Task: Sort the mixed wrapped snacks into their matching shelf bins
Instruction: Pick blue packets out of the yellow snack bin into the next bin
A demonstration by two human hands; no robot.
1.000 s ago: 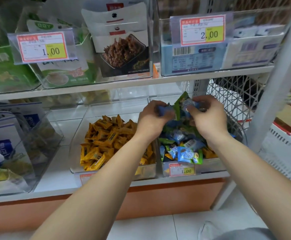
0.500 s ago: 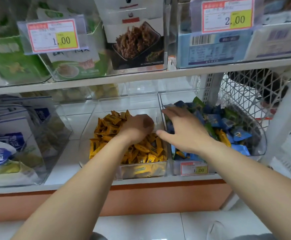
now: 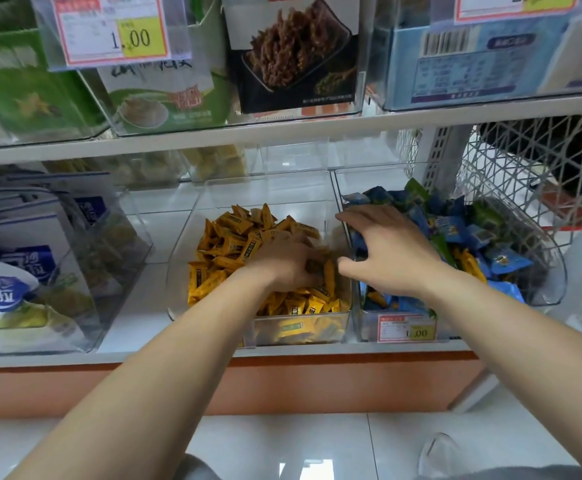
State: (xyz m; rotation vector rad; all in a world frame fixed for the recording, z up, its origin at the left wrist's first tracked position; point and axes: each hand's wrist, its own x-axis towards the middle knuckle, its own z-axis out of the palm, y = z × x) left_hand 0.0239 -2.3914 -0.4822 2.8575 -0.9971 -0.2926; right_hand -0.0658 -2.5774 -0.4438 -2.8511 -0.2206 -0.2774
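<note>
Wrapped snacks [image 3: 234,244] fill two clear bins side by side on the lower shelf, seen from above by the person reaching in. Nearest are pale floor tiles [image 3: 282,441], then an orange base panel [image 3: 317,386] and the shelf's white front lip [image 3: 178,355]. Two bare forearms cross that lip.

The yellow bin [image 3: 300,329] sits just beside the mixed bin [image 3: 556,271], which is on its right. A price tag [image 3: 406,328] marked 1.00 covers part of the mixed bin's front. Left of the yellow bin, a strip of bare shelf [image 3: 133,306] leaves open room before a bin of blue-and-white packets [image 3: 16,271].

The left hand [image 3: 289,261] rests knuckles-up on the yellow pile near the dividing wall. Its fingers are curled down among the wrappers, and it cannot be told whether they pinch one. The right hand [image 3: 390,251] lies over the mixed bin's left edge, fingers straight and spread apart. Its thumb points left across the divider, near the left hand but apart from it.

The yellow packs [image 3: 213,282] are short oblongs lying at every angle, with several along the pile's left edge standing on end. Blue packs [image 3: 456,230], green packs [image 3: 416,188] and a few yellow strays [image 3: 469,265] heap the mixed bin above its rim.

The upper shelf [image 3: 282,133] hangs close overhead. A white wire basket [image 3: 525,168] stands at far right.
</note>
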